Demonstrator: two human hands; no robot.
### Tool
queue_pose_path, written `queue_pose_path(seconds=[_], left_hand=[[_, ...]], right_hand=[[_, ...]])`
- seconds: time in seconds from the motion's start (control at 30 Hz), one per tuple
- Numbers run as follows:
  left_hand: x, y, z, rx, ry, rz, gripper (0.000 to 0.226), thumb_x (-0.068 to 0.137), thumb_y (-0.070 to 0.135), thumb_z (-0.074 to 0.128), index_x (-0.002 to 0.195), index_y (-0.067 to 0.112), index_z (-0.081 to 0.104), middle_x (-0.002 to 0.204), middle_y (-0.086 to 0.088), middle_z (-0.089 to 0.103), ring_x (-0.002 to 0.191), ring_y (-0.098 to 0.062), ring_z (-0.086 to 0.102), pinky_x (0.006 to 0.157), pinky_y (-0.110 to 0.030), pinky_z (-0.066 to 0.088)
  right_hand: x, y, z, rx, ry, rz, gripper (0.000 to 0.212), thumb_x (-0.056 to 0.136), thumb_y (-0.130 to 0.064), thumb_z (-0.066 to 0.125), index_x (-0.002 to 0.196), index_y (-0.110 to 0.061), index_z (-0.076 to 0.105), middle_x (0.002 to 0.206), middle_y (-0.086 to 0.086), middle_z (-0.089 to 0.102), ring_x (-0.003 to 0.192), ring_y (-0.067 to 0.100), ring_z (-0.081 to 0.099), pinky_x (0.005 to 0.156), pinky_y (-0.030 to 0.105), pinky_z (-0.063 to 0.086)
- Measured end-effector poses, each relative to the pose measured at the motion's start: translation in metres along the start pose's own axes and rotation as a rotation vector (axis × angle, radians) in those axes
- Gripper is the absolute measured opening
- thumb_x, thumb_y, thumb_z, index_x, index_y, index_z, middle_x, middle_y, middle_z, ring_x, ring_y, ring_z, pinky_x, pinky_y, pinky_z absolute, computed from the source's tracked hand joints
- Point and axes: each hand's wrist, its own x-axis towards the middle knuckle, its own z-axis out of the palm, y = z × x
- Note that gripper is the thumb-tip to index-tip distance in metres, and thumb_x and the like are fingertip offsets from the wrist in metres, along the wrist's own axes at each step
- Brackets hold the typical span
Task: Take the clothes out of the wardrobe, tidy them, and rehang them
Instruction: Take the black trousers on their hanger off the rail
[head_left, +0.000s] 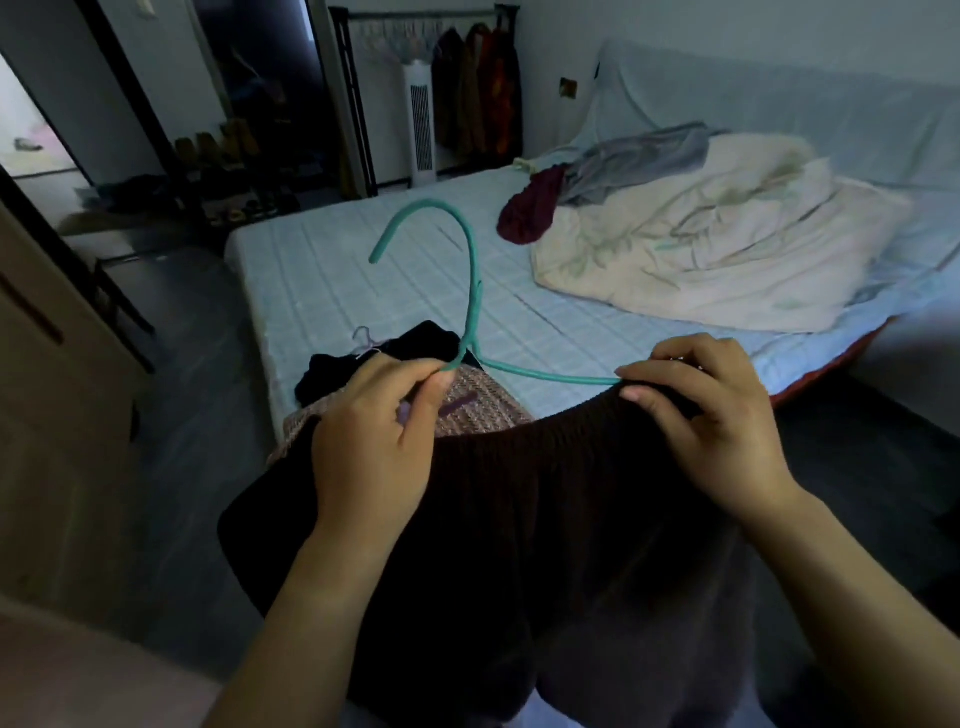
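Note:
A teal hanger (470, 291) stands upright in front of me, its hook curving to the left. My left hand (374, 441) pinches it at the base of the neck. A dark brown knit garment (545, 519) hangs below, and my right hand (711, 415) grips its top edge where the hanger's right arm runs under the cloth. On the near corner of the bed (332, 270) lie a pinkish tweed garment (478, 410) with a purple hanger and a black garment (415, 345).
A cream duvet (717, 244), a maroon cloth (530, 208) and a grey garment (639, 161) lie further up the bed. At the back stands a clothes rail (415, 15) with hangers and dark coats (478, 88), a white tower fan (421, 124) and a shoe rack (223, 171).

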Motion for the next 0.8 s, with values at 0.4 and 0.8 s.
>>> queue_pose_path(seconds=[0.4,0.8], left_hand=[[0.141,-0.123,0.077,0.156,-0.064,-0.173,0.017,0.09,0.027,0.06,0.093,0.015,0.071,0.084,0.008,0.062,0.073,-0.007,0.056,0.066,-0.014,0.042],[0.209,-0.287,0.161,0.528,-0.341,-0.552,0.021,0.094,0.031,0.054,0.106,0.018,0.066,0.098,-0.003,0.064,0.089,-0.023,0.06,0.071,-0.037,0.047]], right_hand=[[0.123,0.114,0.179,0.201,-0.172,0.041,0.023,0.088,-0.034,0.057,0.095,-0.019,0.072,0.094,0.002,0.059,0.086,0.017,0.051,0.079,0.033,0.041],[0.189,0.212,0.39,0.306,-0.671,0.007,0.022,0.087,-0.034,0.062,0.101,-0.021,0.071,0.096,-0.001,0.063,0.086,0.021,0.055,0.071,0.031,0.047]])
